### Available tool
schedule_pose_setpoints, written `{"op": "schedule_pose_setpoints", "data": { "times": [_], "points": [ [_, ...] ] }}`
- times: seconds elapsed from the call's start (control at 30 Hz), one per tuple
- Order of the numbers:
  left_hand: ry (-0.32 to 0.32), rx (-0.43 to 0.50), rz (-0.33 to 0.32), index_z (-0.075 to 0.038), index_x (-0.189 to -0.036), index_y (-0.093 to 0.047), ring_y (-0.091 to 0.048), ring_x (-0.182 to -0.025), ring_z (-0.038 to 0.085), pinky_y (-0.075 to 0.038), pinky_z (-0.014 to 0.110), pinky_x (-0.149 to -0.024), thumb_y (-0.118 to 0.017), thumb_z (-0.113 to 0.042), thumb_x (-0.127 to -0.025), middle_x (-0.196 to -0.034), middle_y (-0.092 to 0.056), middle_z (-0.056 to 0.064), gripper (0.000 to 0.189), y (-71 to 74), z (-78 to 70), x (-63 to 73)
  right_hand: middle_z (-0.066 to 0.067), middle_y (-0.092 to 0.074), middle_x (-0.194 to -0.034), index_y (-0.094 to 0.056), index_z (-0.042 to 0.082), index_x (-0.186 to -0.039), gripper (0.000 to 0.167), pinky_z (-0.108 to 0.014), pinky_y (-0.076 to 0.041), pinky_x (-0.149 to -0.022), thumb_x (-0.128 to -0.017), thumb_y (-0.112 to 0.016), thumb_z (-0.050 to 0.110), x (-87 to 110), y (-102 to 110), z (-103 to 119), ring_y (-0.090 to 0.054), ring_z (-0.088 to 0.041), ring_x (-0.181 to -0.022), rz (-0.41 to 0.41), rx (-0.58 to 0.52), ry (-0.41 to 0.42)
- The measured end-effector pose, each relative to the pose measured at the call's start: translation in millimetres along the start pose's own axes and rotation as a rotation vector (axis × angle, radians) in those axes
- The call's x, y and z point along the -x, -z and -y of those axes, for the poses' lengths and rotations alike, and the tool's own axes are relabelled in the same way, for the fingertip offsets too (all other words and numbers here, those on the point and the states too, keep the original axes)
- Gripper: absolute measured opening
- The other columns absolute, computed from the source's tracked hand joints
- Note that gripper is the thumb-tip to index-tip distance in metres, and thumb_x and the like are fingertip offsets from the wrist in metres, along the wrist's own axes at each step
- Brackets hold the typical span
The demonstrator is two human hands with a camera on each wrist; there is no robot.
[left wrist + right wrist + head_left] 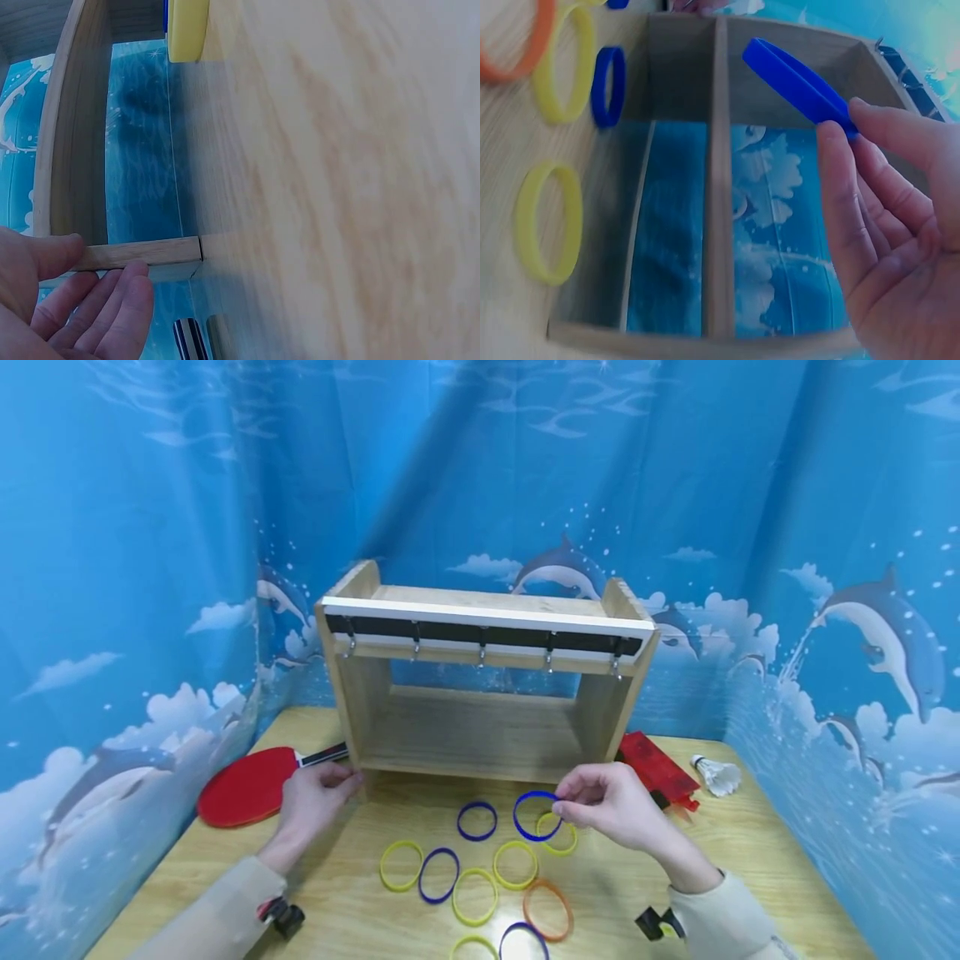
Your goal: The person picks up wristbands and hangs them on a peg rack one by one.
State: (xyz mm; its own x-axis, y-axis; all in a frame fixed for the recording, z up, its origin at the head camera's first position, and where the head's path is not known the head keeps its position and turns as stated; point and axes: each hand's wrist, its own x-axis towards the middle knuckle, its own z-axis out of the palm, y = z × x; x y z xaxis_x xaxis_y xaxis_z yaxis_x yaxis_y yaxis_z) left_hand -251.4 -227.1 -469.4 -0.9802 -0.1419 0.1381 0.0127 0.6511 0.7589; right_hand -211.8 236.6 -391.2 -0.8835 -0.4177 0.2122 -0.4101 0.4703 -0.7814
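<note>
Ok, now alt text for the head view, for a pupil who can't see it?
A person's right hand pinches a blue band above a table, while the left hand holds a wooden rack with five hooks. Yellow, blue and orange bands lie on the table; a red bat lies left, a shuttlecock right.

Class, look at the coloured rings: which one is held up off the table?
The blue circular band pinched in the person's right hand; the other visible rings lie on the pale wooden table.
</note>
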Motion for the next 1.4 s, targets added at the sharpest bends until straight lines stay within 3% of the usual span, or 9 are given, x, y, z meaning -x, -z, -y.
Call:
{"op": "schedule_pose_setpoints", "data": {
  "times": [0.63, 1.03, 1.13, 1.3, 1.4],
  "points": [
    [-0.034, -0.014, -0.001, -0.006, -0.114, -0.084, -0.077, -0.091, 0.023, -0.056, 0.030, -0.072, -0.082, -0.029, -0.103, -0.109, -0.086, 0.017, 0.026, 1.0, -0.3, -1.1, -0.027, -0.083, -0.096, -0.079, -0.004, -0.107, 0.012, -0.036, -0.068, -0.067, -0.097, -0.082, -0.001, -58.1, -54, 50, -0.077, -0.006, -0.072, -0.159, -0.289, 0.197],
    [-0.043, -0.044, -0.011, -0.004, -0.114, -0.085, -0.080, -0.091, 0.025, -0.057, 0.031, -0.073, -0.082, -0.028, -0.102, -0.107, -0.087, 0.017, 0.026, 2.8, -1.4, -2.1, -0.038, -0.079, -0.101, -0.075, -0.014, -0.108, 0.015, -0.027, -0.066, -0.067, -0.096, -0.080, -0.008, -95.6, -91, 79, -0.080, -0.008, -0.077, -0.280, -0.507, 0.255],
    [-0.046, -0.043, -0.020, -0.004, -0.113, -0.086, -0.080, -0.089, 0.025, -0.057, 0.031, -0.072, -0.083, -0.027, -0.102, -0.104, -0.087, 0.016, 0.026, 2.0, -1.6, -1.7, -0.030, -0.082, -0.100, -0.074, -0.015, -0.109, 0.016, -0.028, -0.067, -0.068, -0.096, -0.079, -0.008, -105.8, -101, 88, -0.079, -0.005, -0.079, -0.301, -0.563, 0.265],
    [-0.060, -0.042, -0.036, -0.004, -0.111, -0.086, -0.080, -0.085, 0.024, -0.056, 0.030, -0.070, -0.084, -0.027, -0.101, -0.100, -0.087, 0.015, 0.026, 1.5, -0.2, -1.7, 0.004, -0.084, -0.094, -0.071, -0.018, -0.112, 0.019, -0.026, -0.066, -0.068, -0.098, -0.078, -0.008, -119.9, -114, 106, -0.079, -0.004, -0.082, -0.327, -0.681, 0.266],
    [-0.064, -0.044, -0.043, -0.005, -0.111, -0.087, -0.080, -0.086, 0.024, -0.055, 0.029, -0.070, -0.084, -0.028, -0.101, -0.100, -0.088, 0.014, 0.025, 1.0, 0.6, -1.8, 0.014, -0.082, -0.092, -0.070, -0.019, -0.115, 0.020, -0.025, -0.066, -0.069, -0.098, -0.077, -0.009, -127.0, -120, 116, -0.079, -0.004, -0.083, -0.329, -0.747, 0.249]
  ]
}}
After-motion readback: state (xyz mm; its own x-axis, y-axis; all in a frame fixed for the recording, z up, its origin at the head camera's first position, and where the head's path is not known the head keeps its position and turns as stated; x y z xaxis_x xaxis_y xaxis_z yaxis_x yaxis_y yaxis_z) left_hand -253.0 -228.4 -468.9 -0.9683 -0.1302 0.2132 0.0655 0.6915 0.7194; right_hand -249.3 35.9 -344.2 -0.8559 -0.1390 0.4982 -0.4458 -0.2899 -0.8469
